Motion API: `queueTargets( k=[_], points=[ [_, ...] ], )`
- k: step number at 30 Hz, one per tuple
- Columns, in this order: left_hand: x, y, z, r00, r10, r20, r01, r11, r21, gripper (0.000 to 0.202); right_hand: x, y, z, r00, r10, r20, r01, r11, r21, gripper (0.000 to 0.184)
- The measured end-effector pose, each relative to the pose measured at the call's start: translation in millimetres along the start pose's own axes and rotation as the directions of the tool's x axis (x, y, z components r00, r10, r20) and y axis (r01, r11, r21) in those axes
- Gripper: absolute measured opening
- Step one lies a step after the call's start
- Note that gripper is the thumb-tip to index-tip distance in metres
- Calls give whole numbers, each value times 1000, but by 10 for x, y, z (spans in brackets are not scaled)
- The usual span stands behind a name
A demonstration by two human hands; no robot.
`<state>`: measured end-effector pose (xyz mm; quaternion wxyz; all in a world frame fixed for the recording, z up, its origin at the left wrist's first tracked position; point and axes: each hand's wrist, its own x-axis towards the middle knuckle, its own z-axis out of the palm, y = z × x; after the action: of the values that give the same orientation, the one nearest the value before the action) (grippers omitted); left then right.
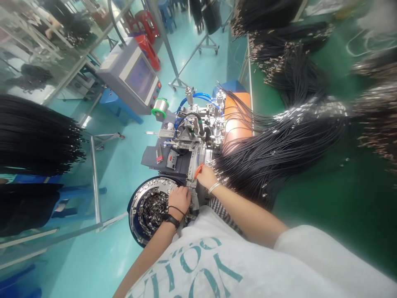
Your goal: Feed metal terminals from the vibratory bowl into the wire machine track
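My right hand (207, 176), with a pale bangle at its wrist, is closed around a small orange-red tool (199, 170) whose exact kind I cannot make out. The tool's tip points at the metal feed track (191, 167) of a bench machine (190, 126). Close by on the left, my left hand (180, 199) wears a black watch and rests at the rim of a round feeder bowl (136, 200). Its fingers curl down near the track's lower end, and their tips are hidden. Many small metal parts (153, 207) lie inside the bowl.
Black cables (266, 153) with metal ends spread over the green table (313, 231) at right. An orange cylinder (237, 120) stands behind the machine. A monitor box (130, 76) and a solder-wire spool (160, 107) are at upper left. More cables (37, 136) hang from a left rack.
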<state>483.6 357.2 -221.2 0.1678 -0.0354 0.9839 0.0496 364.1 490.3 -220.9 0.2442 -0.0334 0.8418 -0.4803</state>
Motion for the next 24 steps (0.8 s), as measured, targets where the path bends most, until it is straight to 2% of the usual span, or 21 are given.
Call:
queueTargets(
  k=[14, 20, 24],
  points=[
    [-3, -3, 29, 1000, 3, -24, -2, 1000, 14, 32, -67, -45, 69, 997, -42, 62, 47, 996, -75, 14],
    [-5, 4, 44, 999, 12, -33, -12, 1000, 9, 34, -88, -27, 156, 991, -112, 71, 121, 980, -157, 10],
    [3, -8, 50, 999, 24, -26, -24, 1000, 14, 35, -90, -124, 258, 974, -211, 85, 228, 919, -321, 15]
  ],
)
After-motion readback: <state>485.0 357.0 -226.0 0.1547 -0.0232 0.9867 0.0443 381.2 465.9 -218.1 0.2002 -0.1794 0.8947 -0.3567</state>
